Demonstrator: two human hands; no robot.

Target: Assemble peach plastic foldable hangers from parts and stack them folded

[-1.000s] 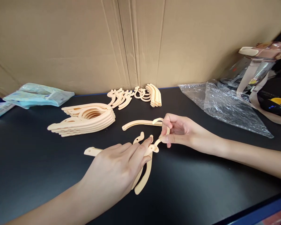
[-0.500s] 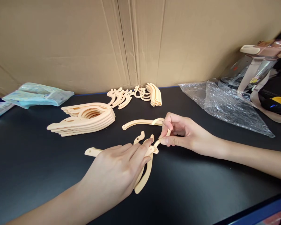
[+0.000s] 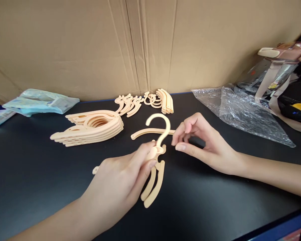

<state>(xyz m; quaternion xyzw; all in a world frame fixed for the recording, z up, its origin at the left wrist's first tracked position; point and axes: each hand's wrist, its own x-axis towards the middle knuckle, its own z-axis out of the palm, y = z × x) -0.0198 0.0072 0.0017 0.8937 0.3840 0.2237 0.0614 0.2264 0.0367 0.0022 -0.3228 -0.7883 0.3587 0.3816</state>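
The hook (image 3: pixel 168 129) is pale cream, smooth and slightly glossy, bent into a round open curve with a blunt tip turned toward the left side. It stands up above the dark table (image 3: pixel 215 204), its stem running down into the rounded end of a hanger arm (image 3: pixel 152 154) of the same cream color. The left hand (image 3: pixel 117 177) pinches that arm just below the hook, thumb and forefinger closed on it; the palm hides most of its length, though a small cream end beyond the wrist side may belong to it. Under and beside the thumb lie slim, flat curved pieces (image 3: pixel 155 189), a little yellower, with rounded ends. The right hand (image 3: pixel 205 144) is near the hook with its fingers bent and a gap between thumb and fingertips, holding nothing. Behind, a gently bowed bar (image 3: pixel 149 131) lies on the table, one end reaching toward the right fingers.
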